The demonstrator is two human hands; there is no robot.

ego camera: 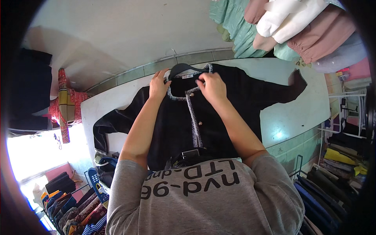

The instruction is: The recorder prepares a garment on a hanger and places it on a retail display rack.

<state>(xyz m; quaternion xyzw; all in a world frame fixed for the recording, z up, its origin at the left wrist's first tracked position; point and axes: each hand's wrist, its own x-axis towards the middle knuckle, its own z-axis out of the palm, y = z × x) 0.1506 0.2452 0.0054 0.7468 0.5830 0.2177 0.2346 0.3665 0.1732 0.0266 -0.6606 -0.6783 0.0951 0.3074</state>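
A black jacket [173, 123] with grey-and-white braided trim and round gold-coloured buttons lies front up, its sleeves spread to both sides. Inside its neckline sits a dark clothes hanger [184, 68], the metal hook [174, 51] pointing away from me. My left hand [158, 85] grips the left side of the collar, thumb by the trim. On the other side of the neck opening, my right hand [213, 88] pinches the trimmed collar edge. The hanger's ends are hidden by the cloth and my hands. A label [187, 76] bearing writing shows at the back neck.
The jacket rests on a white table [293, 117] against a tiled wall. Green, white and pink garments [293, 29] hang at the upper right. Dark clothing [29, 88] hangs at the left. Racks of clothes [76, 211] stand at the lower left, with folded garments [340, 155] on the right.
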